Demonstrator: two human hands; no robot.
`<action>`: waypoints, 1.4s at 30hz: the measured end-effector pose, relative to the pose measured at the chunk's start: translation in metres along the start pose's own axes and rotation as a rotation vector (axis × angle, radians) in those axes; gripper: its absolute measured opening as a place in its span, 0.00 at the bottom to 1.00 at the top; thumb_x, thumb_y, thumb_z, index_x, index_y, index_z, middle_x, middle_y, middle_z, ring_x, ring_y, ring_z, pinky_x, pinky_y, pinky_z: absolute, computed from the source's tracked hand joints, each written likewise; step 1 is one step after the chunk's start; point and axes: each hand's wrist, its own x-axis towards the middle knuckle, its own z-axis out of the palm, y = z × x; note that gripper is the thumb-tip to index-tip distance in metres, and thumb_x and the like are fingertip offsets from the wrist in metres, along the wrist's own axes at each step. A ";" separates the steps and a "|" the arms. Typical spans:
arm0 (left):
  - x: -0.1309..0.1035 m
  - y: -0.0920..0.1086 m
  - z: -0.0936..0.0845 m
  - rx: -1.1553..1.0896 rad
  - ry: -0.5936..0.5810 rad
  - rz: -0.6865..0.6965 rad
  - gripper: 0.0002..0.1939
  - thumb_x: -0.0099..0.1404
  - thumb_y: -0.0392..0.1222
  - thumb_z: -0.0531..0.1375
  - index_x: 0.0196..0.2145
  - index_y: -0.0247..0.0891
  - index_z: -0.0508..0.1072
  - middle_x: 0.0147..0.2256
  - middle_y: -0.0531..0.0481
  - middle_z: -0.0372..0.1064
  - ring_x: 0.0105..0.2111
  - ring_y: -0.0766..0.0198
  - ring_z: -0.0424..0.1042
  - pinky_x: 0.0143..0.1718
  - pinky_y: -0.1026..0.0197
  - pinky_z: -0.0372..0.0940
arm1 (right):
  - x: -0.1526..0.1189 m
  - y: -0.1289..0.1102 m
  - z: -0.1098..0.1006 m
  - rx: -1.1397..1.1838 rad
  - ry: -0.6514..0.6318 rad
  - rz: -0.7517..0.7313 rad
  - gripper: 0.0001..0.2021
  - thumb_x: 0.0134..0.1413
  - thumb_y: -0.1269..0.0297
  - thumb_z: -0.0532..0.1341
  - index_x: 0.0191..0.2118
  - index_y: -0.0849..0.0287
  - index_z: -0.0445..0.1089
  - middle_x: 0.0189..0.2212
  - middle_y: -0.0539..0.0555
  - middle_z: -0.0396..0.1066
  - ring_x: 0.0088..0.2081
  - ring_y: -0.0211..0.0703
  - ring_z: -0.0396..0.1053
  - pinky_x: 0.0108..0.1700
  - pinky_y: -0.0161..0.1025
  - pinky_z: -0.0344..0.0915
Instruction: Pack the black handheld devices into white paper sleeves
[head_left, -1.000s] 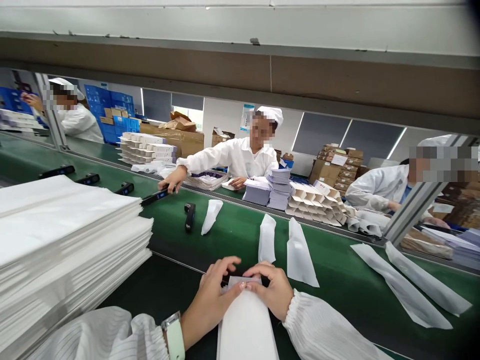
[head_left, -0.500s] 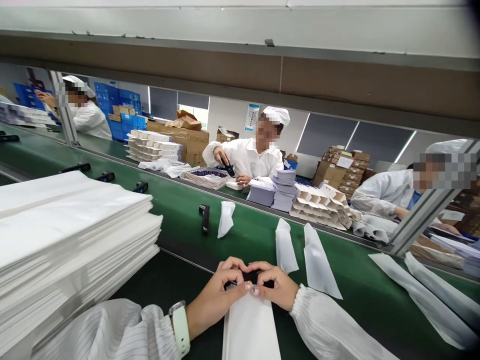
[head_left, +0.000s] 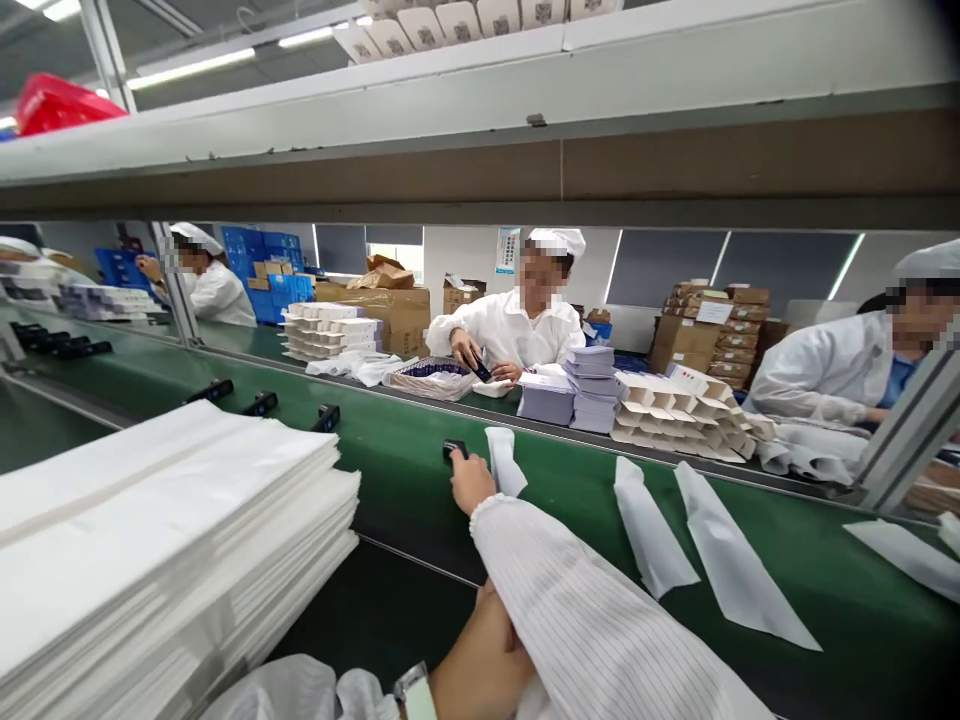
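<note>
My right hand (head_left: 472, 482) reaches out over the green belt, its fingers closed around a black handheld device (head_left: 454, 449), of which only the top end shows. Just right of that hand lies a white sleeve bag (head_left: 507, 462). Closer to me, my left hand (head_left: 484, 650) is low at the bottom of the view, with a watch on its wrist. My right forearm covers its fingers, so what they hold is hidden. Left of it rises a tall stack of flat white sleeve bags (head_left: 172, 500).
More black devices (head_left: 326, 418) lie on the green belt (head_left: 405, 480) behind the stack. Filled white sleeve bags (head_left: 742, 560) lie to the right. A shelf (head_left: 450, 110) spans overhead. Co-workers (head_left: 525, 320) sit across the belt beside box stacks (head_left: 675, 410).
My right hand has left the white sleeve bag that both hands held and gone forward to the black device on the belt. My left hand stays low. The view has tilted up and left.
</note>
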 end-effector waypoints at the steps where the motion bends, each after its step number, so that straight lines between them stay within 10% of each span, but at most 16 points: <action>1: 0.000 0.003 -0.001 0.028 -0.032 -0.007 0.17 0.54 0.43 0.56 0.43 0.40 0.63 0.44 0.46 0.56 0.46 0.56 0.53 0.49 0.56 0.47 | 0.001 0.009 -0.003 0.056 0.008 0.018 0.19 0.38 0.76 0.58 0.42 0.61 0.60 0.38 0.61 0.61 0.45 0.54 0.57 0.45 0.54 0.50; 6: 0.004 0.013 -0.006 0.081 -0.051 -0.001 0.08 0.58 0.44 0.52 0.28 0.38 0.66 0.31 0.52 0.58 0.38 0.62 0.56 0.45 0.59 0.49 | -0.034 0.051 -0.062 0.354 -0.014 0.054 0.29 0.48 0.65 0.52 0.54 0.56 0.36 0.32 0.52 0.63 0.34 0.42 0.66 0.37 0.44 0.61; 12: 0.006 0.013 -0.005 0.060 -0.060 0.072 0.11 0.59 0.47 0.50 0.27 0.38 0.63 0.29 0.52 0.55 0.37 0.63 0.54 0.41 0.62 0.49 | -0.106 0.046 -0.144 0.991 -0.110 0.086 0.47 0.30 0.68 0.66 0.50 0.39 0.32 0.30 0.45 0.61 0.29 0.41 0.68 0.33 0.44 0.64; 21: 0.013 0.042 -0.005 0.025 0.030 0.097 0.11 0.60 0.47 0.49 0.26 0.37 0.60 0.27 0.52 0.53 0.31 0.65 0.55 0.32 0.66 0.53 | -0.122 0.034 -0.136 0.969 -0.331 0.077 0.18 0.37 0.53 0.61 0.33 0.59 0.60 0.25 0.48 0.64 0.28 0.37 0.66 0.34 0.41 0.61; 27: 0.015 0.086 -0.005 -0.133 0.101 0.106 0.11 0.59 0.47 0.50 0.26 0.36 0.58 0.27 0.54 0.48 0.24 0.71 0.52 0.24 0.71 0.52 | -0.133 0.030 -0.145 1.010 -0.663 -0.013 0.24 0.33 0.45 0.59 0.25 0.67 0.68 0.25 0.53 0.66 0.30 0.36 0.64 0.38 0.38 0.58; 32: 0.010 0.102 -0.007 -0.358 0.165 0.068 0.10 0.59 0.48 0.50 0.30 0.39 0.56 0.24 0.57 0.47 0.19 0.74 0.49 0.19 0.72 0.50 | -0.162 0.013 -0.130 1.228 -0.585 0.035 0.34 0.27 0.55 0.66 0.48 0.51 0.57 0.32 0.50 0.66 0.32 0.37 0.65 0.36 0.37 0.60; 35: 0.017 0.091 -0.013 -0.311 0.238 0.078 0.10 0.59 0.49 0.49 0.32 0.39 0.57 0.24 0.56 0.50 0.21 0.73 0.53 0.20 0.72 0.52 | -0.173 0.009 -0.107 1.125 -0.565 0.108 0.29 0.24 0.65 0.68 0.41 0.60 0.64 0.27 0.50 0.66 0.28 0.37 0.65 0.34 0.38 0.62; 39: 0.023 0.054 -0.017 -0.097 0.426 0.074 0.11 0.61 0.47 0.47 0.40 0.40 0.57 0.38 0.50 0.55 0.38 0.65 0.58 0.37 0.66 0.56 | -0.134 0.020 -0.107 0.913 -0.150 0.148 0.22 0.35 0.62 0.63 0.40 0.61 0.61 0.30 0.52 0.66 0.29 0.39 0.66 0.32 0.38 0.64; 42: 0.015 0.027 -0.009 0.111 0.288 0.015 0.10 0.60 0.46 0.47 0.36 0.39 0.61 0.36 0.49 0.58 0.39 0.61 0.57 0.40 0.60 0.55 | -0.077 0.040 -0.120 0.620 0.147 0.086 0.22 0.43 0.59 0.56 0.46 0.60 0.54 0.38 0.55 0.65 0.36 0.41 0.66 0.37 0.38 0.63</action>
